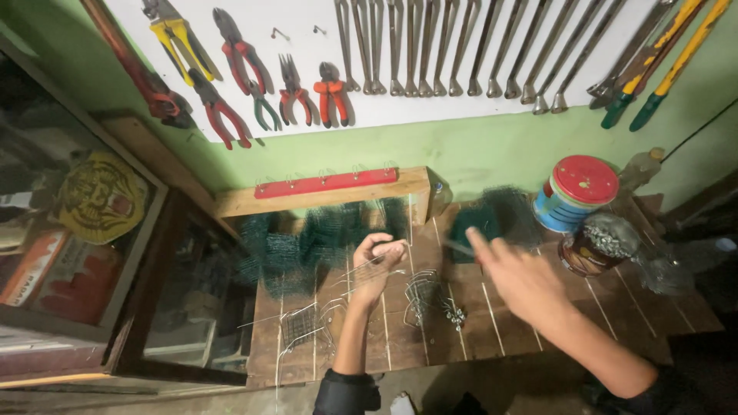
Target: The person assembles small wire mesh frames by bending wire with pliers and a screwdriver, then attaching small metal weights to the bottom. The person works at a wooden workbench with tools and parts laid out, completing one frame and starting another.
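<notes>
Tins beside the bench's [538, 330] right edge: red-lidded can [578, 192], jar [600, 244] perhaps holding wire. Left hand [377, 257] grips wire [361, 270]; right hand [516, 270] spread, blurred.

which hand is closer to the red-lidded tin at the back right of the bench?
Right. The right hand reaches over the planks just left of the red-lidded tin, fingers blurred. The left hand sits farther left, closed around thin wire near the bench's middle.

Wire pieces [419, 296] on bench [615, 323], tins [584, 192] at right, pliers [242, 54] on wall behind
</notes>
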